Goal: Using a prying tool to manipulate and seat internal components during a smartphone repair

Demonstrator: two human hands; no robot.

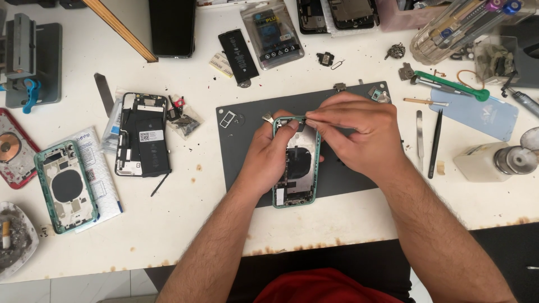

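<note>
A green phone housing, opened and without its screen, lies on a dark grey work mat in the middle of the white table. My left hand grips the housing's left side near the top. My right hand reaches across from the right, its fingertips pinched at the housing's top edge. Whether a small part sits between those fingertips is hidden.
At the left lie a second green housing, an opened phone with a black battery and an ashtray. A loose battery lies behind the mat. Tweezers and pry tools, a bottle and a blue panel sit right.
</note>
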